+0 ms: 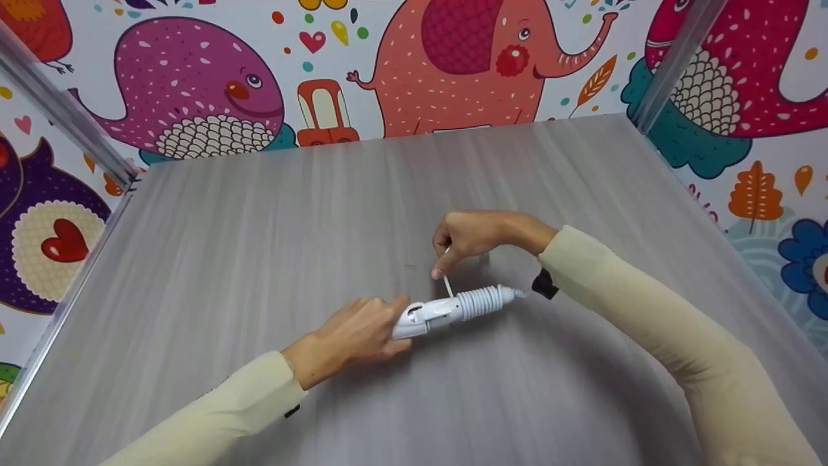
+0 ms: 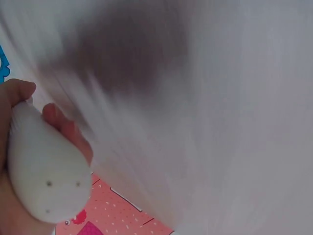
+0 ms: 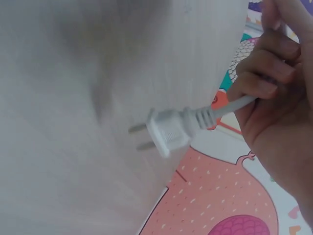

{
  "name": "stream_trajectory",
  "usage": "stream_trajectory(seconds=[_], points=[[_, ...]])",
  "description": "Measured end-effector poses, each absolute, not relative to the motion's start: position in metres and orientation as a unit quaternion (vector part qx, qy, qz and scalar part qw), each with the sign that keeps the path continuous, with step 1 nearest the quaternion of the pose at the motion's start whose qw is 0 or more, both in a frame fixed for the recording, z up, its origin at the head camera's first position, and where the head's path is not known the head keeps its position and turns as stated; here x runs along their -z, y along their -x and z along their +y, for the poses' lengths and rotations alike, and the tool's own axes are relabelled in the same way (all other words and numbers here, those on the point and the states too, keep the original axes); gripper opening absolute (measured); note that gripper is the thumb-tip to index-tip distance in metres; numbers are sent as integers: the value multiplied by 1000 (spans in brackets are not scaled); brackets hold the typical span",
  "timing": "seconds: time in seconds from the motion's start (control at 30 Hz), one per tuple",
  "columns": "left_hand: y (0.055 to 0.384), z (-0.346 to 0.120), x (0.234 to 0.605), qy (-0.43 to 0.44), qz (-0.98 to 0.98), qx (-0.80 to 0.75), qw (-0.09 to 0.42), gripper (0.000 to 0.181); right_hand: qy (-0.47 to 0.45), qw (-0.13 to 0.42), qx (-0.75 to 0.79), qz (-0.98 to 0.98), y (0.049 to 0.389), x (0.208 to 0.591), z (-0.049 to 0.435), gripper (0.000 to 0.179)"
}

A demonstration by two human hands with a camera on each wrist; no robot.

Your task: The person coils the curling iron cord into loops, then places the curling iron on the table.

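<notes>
My left hand (image 1: 359, 330) grips a white corded handheld appliance (image 1: 420, 319) whose exact kind I cannot tell. Its rounded end (image 2: 49, 181), marked with small dark dots, fills the palm in the left wrist view. White cord (image 1: 480, 303) is wound in several close turns round the narrower part, short of a tapered tip (image 1: 514, 294). Above the appliance, my right hand (image 1: 469, 234) holds the cord's loose length (image 1: 448, 286) in curled fingers. A white two-prong plug (image 3: 171, 131) sticks out from that hand in the right wrist view.
Beneath both hands lies a grey wood-grain tabletop (image 1: 291, 246). Walls printed with cartoon animals (image 1: 466, 65) stand at the back and sides, with metal posts (image 1: 679, 65) at the far corners. Dark wrist straps (image 1: 544, 283) show below the sleeves.
</notes>
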State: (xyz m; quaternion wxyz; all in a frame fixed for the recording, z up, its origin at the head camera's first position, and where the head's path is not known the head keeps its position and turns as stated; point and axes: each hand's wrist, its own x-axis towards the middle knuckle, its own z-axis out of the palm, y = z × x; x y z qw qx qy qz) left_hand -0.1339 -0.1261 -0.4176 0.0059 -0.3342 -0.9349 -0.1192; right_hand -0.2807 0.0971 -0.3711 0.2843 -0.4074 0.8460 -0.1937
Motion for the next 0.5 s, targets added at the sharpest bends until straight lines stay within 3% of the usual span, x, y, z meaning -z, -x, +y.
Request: stream_trajectory(seconds=[0.17,0.37,0.5], points=[[135,-124,424,298,-945,132,-33,36,411,264,202,849,277,373,104,36],[143,-127,424,261,-956,127,-45,37,433,234,228,840,271,369,112,35],[146,-129,425,242,-961,130,-43,37,436,247,225,836,263,362,114,29]])
